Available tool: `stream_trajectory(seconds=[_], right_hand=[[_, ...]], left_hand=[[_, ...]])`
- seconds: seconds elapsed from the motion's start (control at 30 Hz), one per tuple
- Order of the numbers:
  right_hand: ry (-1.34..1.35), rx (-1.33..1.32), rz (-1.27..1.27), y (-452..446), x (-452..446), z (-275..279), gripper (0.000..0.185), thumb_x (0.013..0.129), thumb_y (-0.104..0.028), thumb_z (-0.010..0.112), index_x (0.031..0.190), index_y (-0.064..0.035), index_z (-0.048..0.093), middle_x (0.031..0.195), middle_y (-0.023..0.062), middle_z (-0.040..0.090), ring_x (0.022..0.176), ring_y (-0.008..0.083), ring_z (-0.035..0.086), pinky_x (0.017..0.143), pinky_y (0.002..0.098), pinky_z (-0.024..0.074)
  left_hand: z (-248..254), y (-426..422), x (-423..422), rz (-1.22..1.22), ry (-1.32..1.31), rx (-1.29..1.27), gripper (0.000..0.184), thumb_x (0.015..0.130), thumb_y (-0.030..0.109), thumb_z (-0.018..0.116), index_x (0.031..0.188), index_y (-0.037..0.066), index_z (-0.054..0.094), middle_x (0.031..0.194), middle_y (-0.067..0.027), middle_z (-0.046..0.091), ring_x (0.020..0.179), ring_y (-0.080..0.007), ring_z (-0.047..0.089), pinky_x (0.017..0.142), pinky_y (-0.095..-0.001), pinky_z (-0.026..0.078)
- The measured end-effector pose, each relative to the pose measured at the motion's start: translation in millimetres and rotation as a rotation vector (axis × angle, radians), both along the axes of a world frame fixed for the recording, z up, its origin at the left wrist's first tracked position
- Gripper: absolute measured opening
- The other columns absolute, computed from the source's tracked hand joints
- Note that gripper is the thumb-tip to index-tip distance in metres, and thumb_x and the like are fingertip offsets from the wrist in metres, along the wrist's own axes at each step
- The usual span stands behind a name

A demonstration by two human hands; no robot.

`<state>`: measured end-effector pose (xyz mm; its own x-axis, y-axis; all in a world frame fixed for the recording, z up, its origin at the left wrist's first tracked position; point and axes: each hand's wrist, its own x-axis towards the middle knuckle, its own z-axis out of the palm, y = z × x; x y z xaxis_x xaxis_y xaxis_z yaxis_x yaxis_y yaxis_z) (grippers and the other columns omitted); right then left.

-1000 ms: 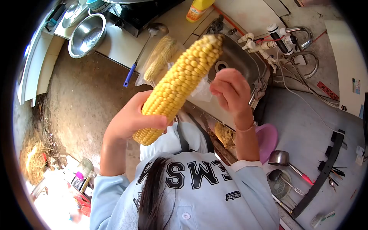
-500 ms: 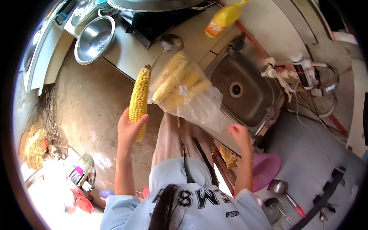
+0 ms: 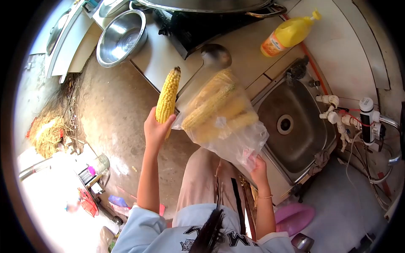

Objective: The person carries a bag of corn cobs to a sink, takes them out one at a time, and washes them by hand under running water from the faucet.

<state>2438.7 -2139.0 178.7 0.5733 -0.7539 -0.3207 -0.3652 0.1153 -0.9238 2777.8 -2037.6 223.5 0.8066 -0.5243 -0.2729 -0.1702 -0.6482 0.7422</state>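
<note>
My left hand point(image 3: 158, 127) is wrapped round the lower part of a yellow corn cob point(image 3: 168, 95), held upright with its dark tip pointing away from me. Several more cobs point(image 3: 215, 101) lie inside a clear plastic bag point(image 3: 215, 141) at the counter's edge. The near end of that bag is pinched in the fingers of my right hand point(image 3: 258, 168). Just beyond the bag, a metal ladle point(image 3: 217, 55) rests on the counter, its handle partly hidden behind the bag.
Right of the bag is a steel sink point(image 3: 301, 139) with pipes and a tap beyond. A yellow bottle point(image 3: 289, 36) stands behind it. A steel basin point(image 3: 122, 38) overhangs the counter's left end, near a black stove point(image 3: 198, 29). A pink basin point(image 3: 295, 219) sits low at right.
My right hand has moved from beside the bag onto its near end and closed on it. The cob stays in my left hand. The whole view has shifted.
</note>
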Motion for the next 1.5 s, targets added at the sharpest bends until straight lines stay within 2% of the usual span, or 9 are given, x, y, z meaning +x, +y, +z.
stream_trajectory(seconds=[0.17,0.33,0.57,0.67,0.73,0.83,0.93,1.23,1.5], right_hand=[[0.013,0.046,-0.091,8.8,9.8,-31.0,0.032,0.078,0.008,0.049,0.109,0.0027,0.053,0.099,0.0070,0.058,0.094,0.0192,0.056,0.082,0.0272,0.0439],[0.058,0.588,-0.394,-1.3,31.5,-33.1,0.028,0.082,0.001,0.047,0.109,-0.0004,0.052,0.099,0.0055,0.057,0.086,0.0127,0.056,0.072,0.0241,0.0468],[-0.128,0.489,-0.224,16.9,50.2,-56.0,0.029,0.084,-0.005,0.047,0.114,-0.0036,0.049,0.106,0.0028,0.055,0.088,0.0099,0.054,0.069,0.0205,0.0451],[0.237,-0.506,-0.340,18.9,90.6,-39.8,0.029,0.086,-0.009,0.049,0.114,-0.0042,0.048,0.100,0.0024,0.055,0.082,0.0093,0.054,0.068,0.0193,0.0440],[-0.383,0.640,-0.589,-4.1,81.7,-23.4,0.027,0.089,-0.014,0.045,0.114,-0.0048,0.048,0.097,0.0039,0.055,0.078,0.0107,0.053,0.068,0.0206,0.0443],[-0.132,0.570,-0.726,-12.9,90.7,-34.3,0.026,0.091,-0.015,0.039,0.113,-0.0038,0.049,0.095,0.0053,0.055,0.078,0.0133,0.053,0.067,0.0218,0.0452],[-0.279,0.463,-0.812,-14.8,98.2,-44.8,0.028,0.092,-0.016,0.035,0.111,-0.0019,0.049,0.094,0.0048,0.056,0.080,0.0138,0.054,0.067,0.0220,0.0453],[-0.300,0.265,-0.772,-30.6,135.5,-47.4,0.039,0.076,0.006,0.052,0.114,0.0013,0.047,0.112,0.0078,0.052,0.101,0.0168,0.051,0.085,0.0281,0.0435],[-0.064,0.361,-0.723,-18.3,91.4,-11.4,0.038,0.082,0.001,0.050,0.119,-0.0046,0.042,0.110,0.0040,0.052,0.099,0.0169,0.051,0.083,0.0287,0.0445]], left_hand=[[-21.3,-17.4,38.5,-0.120,-0.225,0.060,0.040,0.066,0.024,0.070,0.097,0.005,0.054,0.080,-0.0106,0.062,0.074,-0.0247,0.059,0.067,-0.0337,0.046],[-50.4,-38.4,80.9,-0.371,-0.418,0.150,0.043,0.061,0.023,0.071,0.098,0.008,0.055,0.081,-0.0109,0.060,0.080,-0.0281,0.055,0.071,-0.0371,0.045],[-76.5,-51.3,96.2,-0.476,-0.556,0.095,0.043,0.064,0.028,0.068,0.099,0.006,0.056,0.096,-0.0114,0.056,0.086,-0.0288,0.053,0.075,-0.0371,0.042],[-64.0,-50.7,86.4,-0.443,-0.650,-0.002,0.035,0.071,0.020,0.063,0.102,0.006,0.056,0.100,-0.0112,0.054,0.088,-0.0292,0.052,0.077,-0.0375,0.041],[-44.3,-49.4,65.4,-0.352,-0.714,-0.154,0.024,0.074,0.005,0.056,0.098,0.005,0.057,0.096,-0.0115,0.055,0.087,-0.0287,0.053,0.076,-0.0382,0.041],[-27.0,-40.0,5.5,-0.426,-0.525,-0.257,0.025,0.067,-0.003,0.057,0.091,0.005,0.059,0.095,-0.0111,0.058,0.089,-0.0288,0.054,0.079,-0.0371,0.042],[-24.6,-33.4,-44.2,-0.701,-0.462,-0.182,0.036,0.068,0.007,0.059,0.103,0.014,0.059,0.110,-0.0085,0.053,0.104,-0.0278,0.048,0.086,-0.0406,0.039],[-41.1,-35.5,-57.9,-0.639,-0.459,-0.186,0.037,0.065,0.004,0.060,0.100,0.018,0.061,0.111,-0.0061,0.049,0.103,-0.0306,0.045,0.087,-0.0408,0.040],[-41.2,-41.0,-62.5,-0.607,-0.533,-0.111,0.039,0.065,-0.003,0.059,0.098,0.018,0.062,0.111,-0.0057,0.049,0.102,-0.0308,0.045,0.086,-0.0397,0.042]])
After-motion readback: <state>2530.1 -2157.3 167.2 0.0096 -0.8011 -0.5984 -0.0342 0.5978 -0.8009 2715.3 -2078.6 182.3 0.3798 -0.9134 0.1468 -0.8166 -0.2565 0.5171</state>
